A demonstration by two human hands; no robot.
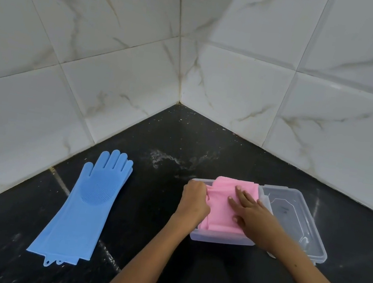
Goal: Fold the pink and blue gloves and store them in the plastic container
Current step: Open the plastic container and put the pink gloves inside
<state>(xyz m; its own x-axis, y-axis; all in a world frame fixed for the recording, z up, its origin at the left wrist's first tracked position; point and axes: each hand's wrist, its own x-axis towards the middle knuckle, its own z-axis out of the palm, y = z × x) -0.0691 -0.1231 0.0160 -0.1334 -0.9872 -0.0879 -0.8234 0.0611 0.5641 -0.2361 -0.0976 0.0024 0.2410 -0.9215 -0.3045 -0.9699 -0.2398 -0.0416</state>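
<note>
Two hands are busy at the clear plastic container [219,239] in the lower right of the frame, and we judge that we are about halfway through: the folded pink gloves [221,207] are going into the box, while the blue gloves [84,208] lie flat and unfolded at lower left on the black countertop [146,208], well apart from the box. They look like two stacked one on the other, though we cannot be sure of the count. Our left hand [193,199] is at the left wall of the container with its fingers curled; they seem to pinch the left edge of the pink bundle, tucking it down inside, but the fingertips are hidden, so we say this with some caution. Our right hand [249,210] lies flat on top of the pink fold, fingers straight and spread a little, pressing it down instead of gripping it. The pink stack sits partly above the rim at the far side, so it is not yet fully seated. To the right of the box, touching it, lies its transparent lid [294,220], apparently turned open. Next, we think, the bundle needs a firm push so that it stays flat below the rim; then both hands must let go and reach across to the lower left for the blue pair, which calls for folding before it can share the same box.
</note>
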